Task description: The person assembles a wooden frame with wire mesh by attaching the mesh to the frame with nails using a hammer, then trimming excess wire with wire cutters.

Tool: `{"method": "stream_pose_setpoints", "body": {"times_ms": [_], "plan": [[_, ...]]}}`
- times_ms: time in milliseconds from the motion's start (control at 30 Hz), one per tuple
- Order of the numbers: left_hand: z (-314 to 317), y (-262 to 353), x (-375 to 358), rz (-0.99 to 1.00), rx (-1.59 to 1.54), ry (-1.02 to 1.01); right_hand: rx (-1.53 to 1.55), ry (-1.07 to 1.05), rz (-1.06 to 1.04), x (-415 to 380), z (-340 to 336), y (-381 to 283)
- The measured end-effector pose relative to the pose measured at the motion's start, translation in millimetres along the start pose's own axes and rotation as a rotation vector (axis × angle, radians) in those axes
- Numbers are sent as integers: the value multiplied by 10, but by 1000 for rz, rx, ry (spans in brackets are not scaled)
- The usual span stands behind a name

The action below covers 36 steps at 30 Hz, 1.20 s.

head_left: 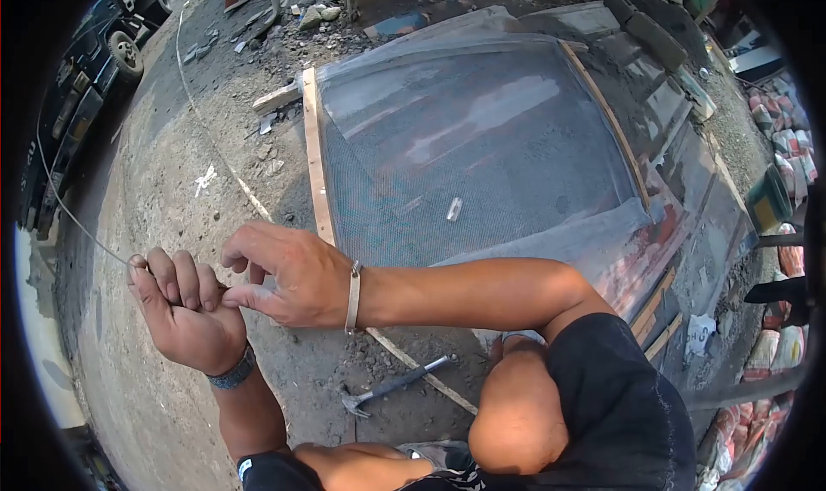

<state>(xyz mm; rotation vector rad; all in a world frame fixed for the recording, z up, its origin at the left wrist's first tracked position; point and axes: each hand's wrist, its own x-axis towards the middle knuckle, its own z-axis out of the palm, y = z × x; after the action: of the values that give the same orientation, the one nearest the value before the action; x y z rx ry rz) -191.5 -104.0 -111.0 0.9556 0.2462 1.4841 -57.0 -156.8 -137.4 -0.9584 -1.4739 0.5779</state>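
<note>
My left hand is closed in front of me at the left, fingers curled over the palm. A thin wire runs from its fingers up and away along the left side. My right hand, with a light band at the wrist, reaches across to it. Its thumb tip presses against the left fingers, and the fingers are bent; what lies between them is hidden. Beyond the hands a dark mesh screen lies on the ground, with wooden strips along its sides. A small clear piece rests on the mesh.
A claw hammer lies on the dirt by my knees. A long pale strip crosses the ground beneath my arms. Rubble lies beyond the screen, a vehicle stands far left, and stacked sacks line the right.
</note>
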Motion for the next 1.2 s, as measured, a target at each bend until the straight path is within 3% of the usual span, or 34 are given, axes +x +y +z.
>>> {"method": "stream_pose_setpoints", "body": {"times_ms": [133, 233, 333, 467, 600, 700, 800, 1033, 1167, 1200], "plan": [[52, -72, -17, 18, 27, 50, -114, -63, -180, 19, 19, 132], [120, -113, -50, 38, 76, 95, 45, -254, 284, 35, -120, -29], [137, -103, -90, -17, 57, 36, 715, -486, 681, 49, -209, 154], [139, -146, -104, -141, -38, -15, 1147, -613, 700, -85, -143, 397], [152, -26, 8, -77, -12, 68, 613, -679, 603, -169, -192, 547], [61, 100, 118, -34, -37, 89, 378, -549, 649, -346, -245, 726], [119, 30, 71, -63, -46, 124, 668, -327, 581, -196, -270, 390], [287, -184, 48, -121, -126, 148, 425, -400, 592, -33, -320, 46], [293, -231, 7, -147, -114, 138, 779, -251, 640, -74, -382, 118], [298, -240, -1, -143, -105, 133, 707, -270, 652, -71, -386, 87]]}}
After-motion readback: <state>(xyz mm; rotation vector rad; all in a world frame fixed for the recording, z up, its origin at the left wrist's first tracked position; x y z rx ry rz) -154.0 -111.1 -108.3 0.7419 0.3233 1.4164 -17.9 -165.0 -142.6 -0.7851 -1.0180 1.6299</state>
